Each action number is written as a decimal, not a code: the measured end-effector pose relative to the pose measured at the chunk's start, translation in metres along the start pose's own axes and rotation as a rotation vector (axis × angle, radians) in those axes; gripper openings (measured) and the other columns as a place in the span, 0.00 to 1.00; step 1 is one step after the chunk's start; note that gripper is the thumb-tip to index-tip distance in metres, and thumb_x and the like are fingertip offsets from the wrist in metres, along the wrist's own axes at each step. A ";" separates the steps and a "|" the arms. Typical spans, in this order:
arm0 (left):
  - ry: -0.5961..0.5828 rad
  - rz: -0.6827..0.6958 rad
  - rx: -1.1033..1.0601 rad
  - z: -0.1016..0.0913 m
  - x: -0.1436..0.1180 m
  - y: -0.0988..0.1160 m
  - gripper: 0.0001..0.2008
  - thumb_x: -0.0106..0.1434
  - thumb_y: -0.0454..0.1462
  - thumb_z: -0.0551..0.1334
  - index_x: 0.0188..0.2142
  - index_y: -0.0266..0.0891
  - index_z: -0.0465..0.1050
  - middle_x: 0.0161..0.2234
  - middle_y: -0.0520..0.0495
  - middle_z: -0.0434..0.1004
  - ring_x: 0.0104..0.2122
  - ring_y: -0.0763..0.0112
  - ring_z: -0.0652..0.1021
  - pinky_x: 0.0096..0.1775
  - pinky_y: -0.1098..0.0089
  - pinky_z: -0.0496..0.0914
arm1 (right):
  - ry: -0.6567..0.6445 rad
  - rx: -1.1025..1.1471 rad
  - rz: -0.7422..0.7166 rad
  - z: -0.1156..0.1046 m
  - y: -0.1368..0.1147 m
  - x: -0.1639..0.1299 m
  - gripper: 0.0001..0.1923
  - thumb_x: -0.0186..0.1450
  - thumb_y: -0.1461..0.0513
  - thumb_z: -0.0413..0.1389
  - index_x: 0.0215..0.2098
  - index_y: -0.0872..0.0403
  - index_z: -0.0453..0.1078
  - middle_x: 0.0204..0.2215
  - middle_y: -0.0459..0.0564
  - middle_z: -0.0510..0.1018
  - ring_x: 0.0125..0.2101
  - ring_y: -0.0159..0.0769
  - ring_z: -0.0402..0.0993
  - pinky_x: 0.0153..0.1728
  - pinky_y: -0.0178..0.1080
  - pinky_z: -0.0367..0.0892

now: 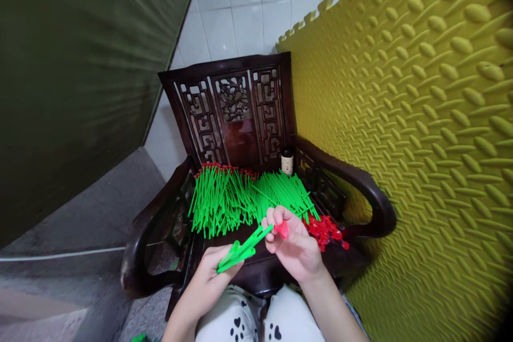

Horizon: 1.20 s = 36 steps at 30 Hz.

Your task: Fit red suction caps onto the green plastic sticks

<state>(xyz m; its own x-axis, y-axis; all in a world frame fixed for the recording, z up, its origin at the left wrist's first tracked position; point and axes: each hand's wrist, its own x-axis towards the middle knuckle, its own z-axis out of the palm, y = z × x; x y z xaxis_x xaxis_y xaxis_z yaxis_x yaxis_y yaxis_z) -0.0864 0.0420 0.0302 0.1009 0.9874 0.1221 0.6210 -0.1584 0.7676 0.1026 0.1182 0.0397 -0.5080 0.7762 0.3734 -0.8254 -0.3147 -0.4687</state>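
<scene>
Several bright green plastic tubes [245, 250] are gripped in my left hand [214, 272], pointing up and to the right. My right hand [294, 246] is closed on a small red plastic cap [282, 229] at the far end of one tube. Whether the cap is seated on that tube I cannot tell. Behind my hands, on the chair seat, lies a pile of green tubes with red tips [222, 200]. Beside it is a pile of plain green tubes [282, 192]. A heap of loose red caps [324, 232] lies right of my right hand.
The dark carved wooden chair [240, 139] has armrests on both sides. A small dark-topped bottle [287, 162] stands at the back right of the seat. A yellow foam mat [420, 117] rises on the right; dark green fabric [80, 64] hangs on the left.
</scene>
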 end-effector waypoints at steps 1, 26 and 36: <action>0.003 -0.004 0.002 0.000 -0.001 0.000 0.16 0.66 0.45 0.55 0.33 0.38 0.76 0.34 0.47 0.78 0.38 0.62 0.75 0.43 0.70 0.65 | 0.002 -0.002 0.004 0.000 -0.001 0.000 0.07 0.57 0.64 0.63 0.32 0.56 0.70 0.29 0.46 0.68 0.28 0.28 0.70 0.24 0.27 0.69; -0.046 0.212 -0.010 0.004 0.009 -0.002 0.13 0.67 0.38 0.53 0.42 0.38 0.76 0.38 0.43 0.79 0.34 0.64 0.76 0.44 0.68 0.68 | 0.076 0.075 0.239 -0.005 0.003 0.001 0.14 0.60 0.57 0.52 0.31 0.60 0.73 0.22 0.47 0.72 0.19 0.29 0.73 0.18 0.27 0.67; -0.004 0.225 0.086 0.005 0.007 -0.007 0.14 0.64 0.34 0.55 0.47 0.41 0.75 0.39 0.44 0.79 0.38 0.62 0.77 0.42 0.68 0.70 | 0.101 0.050 0.207 -0.002 0.001 -0.001 0.13 0.56 0.57 0.56 0.25 0.61 0.73 0.24 0.47 0.72 0.13 0.22 0.65 0.14 0.25 0.56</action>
<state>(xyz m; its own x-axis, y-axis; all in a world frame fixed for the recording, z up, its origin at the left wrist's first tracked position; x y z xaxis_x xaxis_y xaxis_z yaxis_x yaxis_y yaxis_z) -0.0861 0.0502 0.0230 0.2474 0.9271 0.2816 0.6465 -0.3744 0.6647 0.1028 0.1186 0.0376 -0.6427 0.7422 0.1899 -0.7185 -0.4980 -0.4856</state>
